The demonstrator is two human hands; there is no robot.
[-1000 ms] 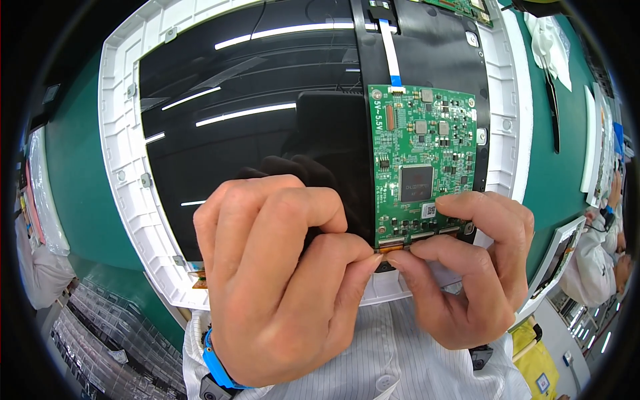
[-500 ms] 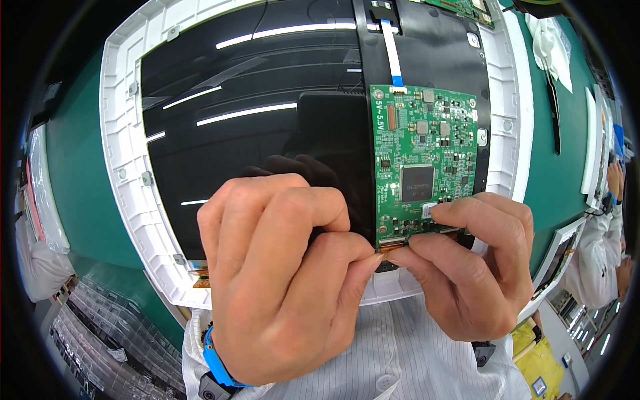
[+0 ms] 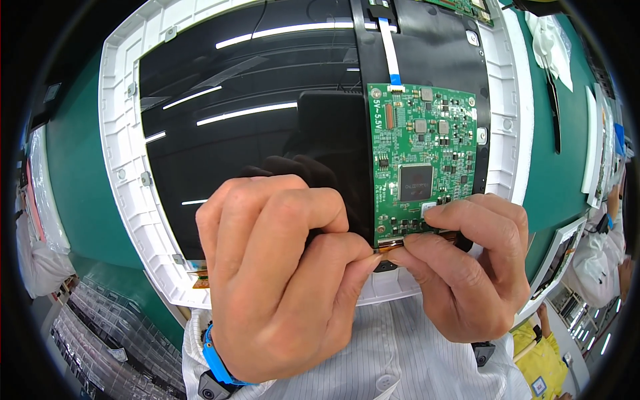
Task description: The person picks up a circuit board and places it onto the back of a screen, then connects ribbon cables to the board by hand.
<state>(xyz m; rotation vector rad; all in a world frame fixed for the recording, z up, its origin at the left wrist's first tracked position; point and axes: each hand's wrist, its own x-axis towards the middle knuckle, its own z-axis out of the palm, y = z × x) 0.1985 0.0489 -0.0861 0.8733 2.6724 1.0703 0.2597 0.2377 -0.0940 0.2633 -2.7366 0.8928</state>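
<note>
A green circuit board (image 3: pixel 417 147) with a large square chip lies on the right part of a glossy black display panel (image 3: pixel 220 153), inside a white plastic frame (image 3: pixel 120 143). At the board's near edge, an orange-brown flex cable (image 3: pixel 387 249) shows between my fingertips. My left hand (image 3: pixel 283 273) is closed, thumb and index finger pinching the cable's left part. Beside it my right hand (image 3: pixel 470 270) is closed too, its thumb and a finger on the cable by the connector. Its index fingertip rests on the board near a small white label. Most of the cable is hidden by the fingers.
A white and blue ribbon cable (image 3: pixel 389 53) runs from the board's far edge. Black tweezers (image 3: pixel 555 113) and a white cloth (image 3: pixel 548 43) lie on the green mat (image 3: pixel 77 167). Clear plastic trays (image 3: pixel 110 333) are at lower left. Other people stand at the right.
My right hand has shifted very slightly left, and the board and frame have moved a hair to the left. Both hands keep their pinch at the cable.
</note>
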